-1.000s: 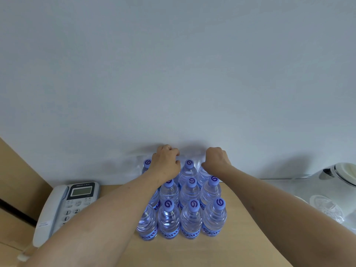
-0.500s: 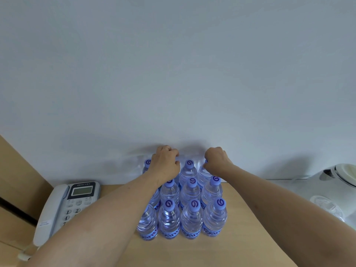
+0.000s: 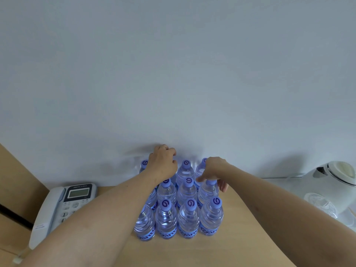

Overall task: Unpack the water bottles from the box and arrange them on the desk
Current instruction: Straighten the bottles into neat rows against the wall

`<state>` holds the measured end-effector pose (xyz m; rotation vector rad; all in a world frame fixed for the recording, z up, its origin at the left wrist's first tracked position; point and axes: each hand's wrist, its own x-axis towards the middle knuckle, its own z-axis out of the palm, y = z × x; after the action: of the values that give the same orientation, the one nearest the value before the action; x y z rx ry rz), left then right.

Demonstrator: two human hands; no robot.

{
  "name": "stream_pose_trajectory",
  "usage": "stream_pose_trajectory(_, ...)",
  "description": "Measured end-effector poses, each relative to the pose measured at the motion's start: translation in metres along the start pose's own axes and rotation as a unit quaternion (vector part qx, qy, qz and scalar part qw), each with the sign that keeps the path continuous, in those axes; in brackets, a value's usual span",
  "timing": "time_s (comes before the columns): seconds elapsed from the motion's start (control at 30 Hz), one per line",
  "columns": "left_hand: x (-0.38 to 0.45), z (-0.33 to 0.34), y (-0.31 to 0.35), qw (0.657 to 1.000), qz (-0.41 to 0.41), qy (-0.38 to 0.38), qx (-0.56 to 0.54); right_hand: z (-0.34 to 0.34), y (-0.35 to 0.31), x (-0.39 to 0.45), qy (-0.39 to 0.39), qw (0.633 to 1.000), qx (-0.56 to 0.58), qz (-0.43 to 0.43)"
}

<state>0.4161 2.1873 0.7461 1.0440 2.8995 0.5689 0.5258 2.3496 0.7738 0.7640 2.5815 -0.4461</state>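
Water bottles stand packed upright on our surface against the wall. Our left hand is fisted on a back-row bottle; our right hand pinches a cap. A careless pull risks toppling neighbours.

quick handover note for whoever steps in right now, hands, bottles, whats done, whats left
Left hand: curled over the back row of bottles by the wall; its grip is hidden.
Right hand: fingers around the cap of the right-end bottle in the second row; no firm grip visible.
Water bottles: upright, packed in rows of four on the desk, between the phone and the kettle.
Done: the visible bottles stand on the desk; no box in view.
Left: probably only straightening the rows.
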Motion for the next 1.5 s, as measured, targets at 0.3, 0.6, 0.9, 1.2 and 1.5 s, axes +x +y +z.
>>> stream_pose_trajectory(0.3, -0.003, 0.004, 0.01, 1.0, 0.009, -0.001, 0.001, 0.003, -0.009, -0.006, -0.02, 0.999, -0.007, -0.027)
stream_pose_trajectory(0.6, -0.005, 0.0, 0.007, 1.0, 0.008, 0.007, 0.01, -0.011, -0.011, -0.002, 0.064, 0.996, -0.056, -0.035)
stream_pose_trajectory(0.9, -0.017, -0.008, -0.015, 1.0, -0.015, 0.018, 0.015, 0.008, -0.047, 0.033, 0.149, 0.979, -0.027, -0.135)
stream_pose_trajectory(1.2, -0.015, -0.009, -0.035, 0.999, 0.001, -0.002, 0.035, 0.012, -0.065, 0.039, 0.143, 0.974, -0.101, -0.145)
stream_pose_trajectory(1.5, -0.008, -0.007, -0.039, 0.999, 0.008, -0.012, 0.032, 0.003, -0.062, 0.036, 0.13, 0.978, -0.084, -0.138)
